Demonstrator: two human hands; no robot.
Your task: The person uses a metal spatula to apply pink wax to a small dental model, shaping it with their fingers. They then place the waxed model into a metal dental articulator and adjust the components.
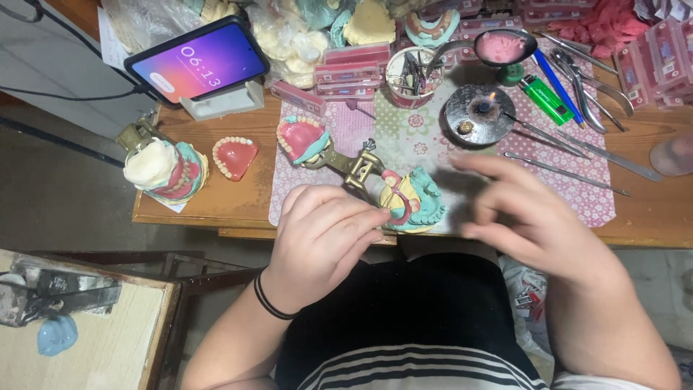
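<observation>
Left hand (325, 238): fingertips drawn together, pinching at the near side of the cast (415, 204), right where pink wax meets the yellow and teal base. Cannot tell whether anything small sits between the fingertips. Wrist low, just off the bench (238, 206) edge.

Right hand (538, 220): blurred, fingers spread, holding nothing visible, just beside the cast on its far side from the left hand.

Cast lies at the near edge of the mat (462, 152), touching the left fingertips and joined through the brass hinge (361, 167) to the opened upper half (303, 139), which lies beyond the left hand.

Probably best done this way:
- Rest the heel of the left hand on the bench, so that only the fingertips work.
- Pinch lightly; soft wax likely dents under a hard squeeze.
- Bring the right hand in to steady the base, not the wax.
- Mind the hinge: a push on the cast may swing the upper half.
- Mind the lit burner (480, 108), beyond the right hand and close enough to matter on any reach for the instruments (559, 170) just past its fingertips.

Farther out from the left hand: a loose denture (234, 155), a second cast (164, 170), and a phone (198, 61) on a stand.
</observation>
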